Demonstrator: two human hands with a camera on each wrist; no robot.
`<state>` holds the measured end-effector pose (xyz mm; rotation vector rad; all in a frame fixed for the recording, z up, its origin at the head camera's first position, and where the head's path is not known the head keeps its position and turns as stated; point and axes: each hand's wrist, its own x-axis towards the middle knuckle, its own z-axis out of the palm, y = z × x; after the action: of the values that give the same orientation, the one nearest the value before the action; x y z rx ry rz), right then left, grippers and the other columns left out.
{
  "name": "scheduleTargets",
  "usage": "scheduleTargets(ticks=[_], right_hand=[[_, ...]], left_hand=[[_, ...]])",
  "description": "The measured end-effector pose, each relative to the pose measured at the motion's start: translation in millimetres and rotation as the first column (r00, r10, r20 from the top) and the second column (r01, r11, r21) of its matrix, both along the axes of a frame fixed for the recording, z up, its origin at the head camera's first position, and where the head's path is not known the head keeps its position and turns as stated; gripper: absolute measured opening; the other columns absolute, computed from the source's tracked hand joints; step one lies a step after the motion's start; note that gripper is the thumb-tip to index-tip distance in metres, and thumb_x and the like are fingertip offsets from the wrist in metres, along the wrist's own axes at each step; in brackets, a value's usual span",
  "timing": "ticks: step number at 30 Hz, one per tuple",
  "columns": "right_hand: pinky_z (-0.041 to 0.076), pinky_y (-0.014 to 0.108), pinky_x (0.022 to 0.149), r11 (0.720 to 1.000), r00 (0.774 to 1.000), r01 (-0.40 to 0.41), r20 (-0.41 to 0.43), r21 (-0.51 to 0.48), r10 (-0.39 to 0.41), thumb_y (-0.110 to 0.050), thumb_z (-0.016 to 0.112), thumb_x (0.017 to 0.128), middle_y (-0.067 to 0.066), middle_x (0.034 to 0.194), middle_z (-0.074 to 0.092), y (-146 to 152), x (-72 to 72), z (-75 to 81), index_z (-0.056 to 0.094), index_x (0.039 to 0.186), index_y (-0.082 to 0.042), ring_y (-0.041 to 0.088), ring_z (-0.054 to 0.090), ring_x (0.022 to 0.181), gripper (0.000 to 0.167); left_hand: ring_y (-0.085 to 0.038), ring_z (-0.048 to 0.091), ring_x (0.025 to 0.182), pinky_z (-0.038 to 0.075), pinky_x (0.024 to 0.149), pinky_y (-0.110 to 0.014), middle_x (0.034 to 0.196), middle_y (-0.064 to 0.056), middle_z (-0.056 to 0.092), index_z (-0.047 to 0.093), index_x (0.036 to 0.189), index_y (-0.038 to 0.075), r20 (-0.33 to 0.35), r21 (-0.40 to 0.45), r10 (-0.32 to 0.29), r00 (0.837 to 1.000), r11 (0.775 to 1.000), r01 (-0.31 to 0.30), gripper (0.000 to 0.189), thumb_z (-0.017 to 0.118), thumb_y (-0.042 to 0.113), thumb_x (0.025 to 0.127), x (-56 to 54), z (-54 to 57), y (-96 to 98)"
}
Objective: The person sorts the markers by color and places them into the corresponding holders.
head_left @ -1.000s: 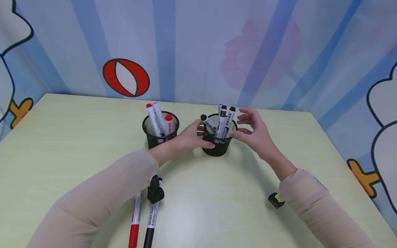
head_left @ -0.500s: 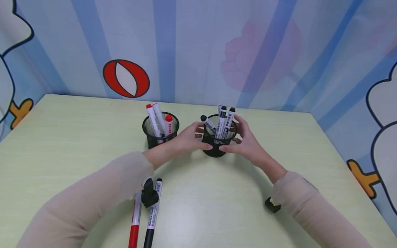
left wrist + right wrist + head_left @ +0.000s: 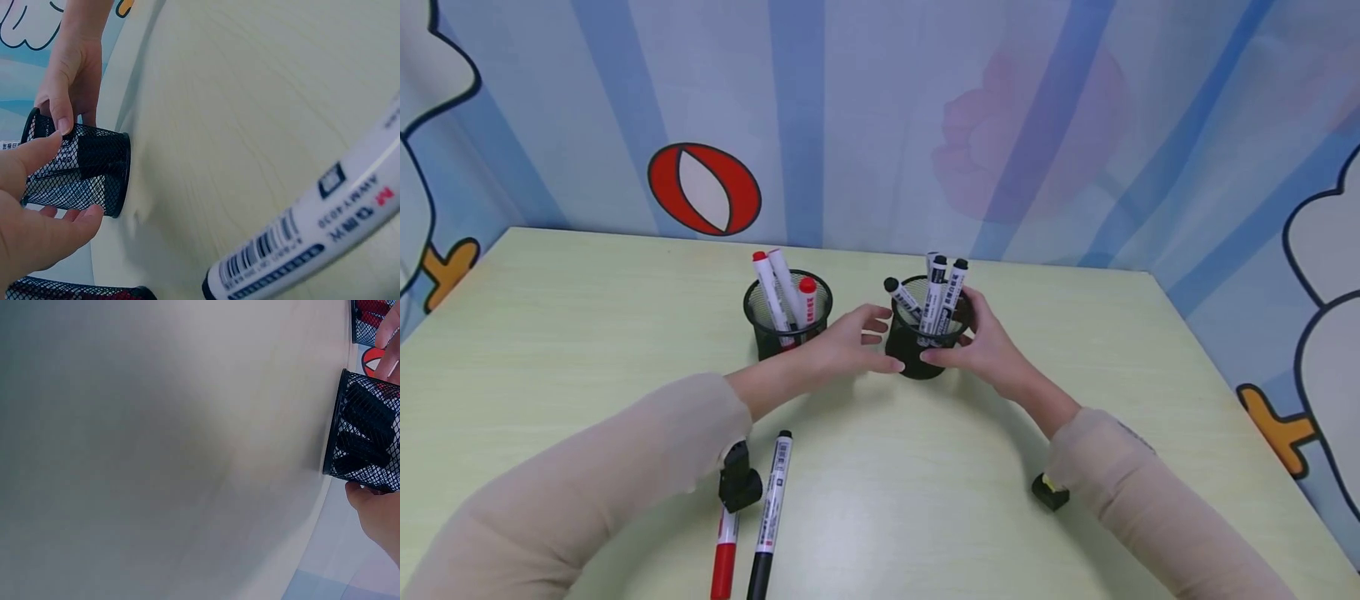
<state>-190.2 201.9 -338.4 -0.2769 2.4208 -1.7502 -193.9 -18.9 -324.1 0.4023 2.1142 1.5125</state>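
A black mesh pen holder (image 3: 913,358) holding several black-capped markers (image 3: 934,296) stands upright on the table, between both hands. My right hand (image 3: 988,350) grips its right side, thumb in front and fingers partly hidden behind. On the other side, my left hand (image 3: 850,342) is spread with loosely straight fingers; its thumb tip is close to the mesh, and whether it touches I cannot tell. The left wrist view shows both hands around the mesh holder (image 3: 94,169). Behind my left forearm is a second mesh pen holder (image 3: 767,342) with red-capped markers (image 3: 770,287).
A red marker (image 3: 724,567) and a black marker (image 3: 767,517) lie on the table (image 3: 880,517) near the front, the red one partly covered by the left wrist camera (image 3: 739,483). A patterned blue curtain (image 3: 880,125) hangs behind the table's back edge.
My right hand has moved left and closed around the right side of the holder. My left hand has drawn slightly back left and down, loosening from it. The holder has barely moved.
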Motion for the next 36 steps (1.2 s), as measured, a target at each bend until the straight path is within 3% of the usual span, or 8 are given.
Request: scheduleTargets(ticks=[11, 20, 27, 32, 36], right_hand=[[0.024, 0.047, 0.109, 0.999, 0.999, -0.003, 0.033, 0.040, 0.002, -0.004, 0.080, 0.070, 0.011, 0.137, 0.036, 1, -3.2, 1.1, 0.020, 0.143, -0.008, 0.025, 0.033, 0.128, 0.095], [0.024, 0.047, 0.109, 0.998, 0.999, -0.014, 0.048, 0.054, 0.012, -0.004, 0.079, 0.070, 0.012, 0.138, 0.035, 2, -5.3, 2.9, 0.019, 0.143, -0.007, 0.025, 0.032, 0.128, 0.095], [0.028, 0.047, 0.107, 0.999, 0.998, -0.027, 0.065, 0.039, 0.024, -0.004, 0.079, 0.070, 0.011, 0.139, 0.034, 2, -4.7, 6.2, 0.019, 0.143, -0.009, 0.026, 0.034, 0.128, 0.095], [0.030, 0.046, 0.106, 0.999, 0.997, -0.029, 0.079, 0.026, 0.026, -0.003, 0.078, 0.070, 0.011, 0.140, 0.033, 2, -4.2, 6.2, 0.018, 0.143, -0.009, 0.028, 0.036, 0.127, 0.095], [0.030, 0.046, 0.106, 0.999, 0.996, -0.029, 0.083, 0.032, 0.026, -0.003, 0.079, 0.070, 0.012, 0.140, 0.033, 1, -3.7, 6.8, 0.017, 0.144, -0.008, 0.029, 0.035, 0.128, 0.096]], left_hand=[[-0.029, 0.039, 0.127, 0.037, 0.102, -0.043, 0.137, -0.014, 0.043, 0.037, 0.138, 0.008, 0.020, -0.053, -0.083, 0.996, 0.995, 0.084, 0.063, 0.069, 0.009, 0.084, 16.9, 2.7, -21.3], [-0.028, 0.043, 0.124, 0.040, 0.099, -0.042, 0.132, -0.011, 0.048, 0.045, 0.133, 0.009, -0.031, -0.115, -0.147, 0.989, 0.983, 0.143, 0.059, 0.072, 0.010, 0.081, 28.8, 0.8, -37.1], [-0.029, 0.047, 0.118, 0.045, 0.094, -0.038, 0.126, -0.011, 0.051, 0.051, 0.128, 0.008, -0.063, -0.166, -0.130, 0.989, 0.979, 0.118, 0.055, 0.075, 0.010, 0.078, 36.2, 2.8, -52.4], [-0.026, 0.049, 0.109, 0.048, 0.088, -0.034, 0.118, -0.011, 0.054, 0.054, 0.124, 0.007, -0.057, -0.201, -0.085, 0.995, 0.977, 0.072, 0.051, 0.075, 0.007, 0.077, 40.5, 4.5, -64.1], [-0.024, 0.053, 0.103, 0.051, 0.083, -0.033, 0.111, -0.010, 0.056, 0.055, 0.121, 0.007, -0.029, -0.246, -0.083, 0.996, 0.966, 0.074, 0.049, 0.076, 0.007, 0.077, 49.6, 10.1, -70.6]])
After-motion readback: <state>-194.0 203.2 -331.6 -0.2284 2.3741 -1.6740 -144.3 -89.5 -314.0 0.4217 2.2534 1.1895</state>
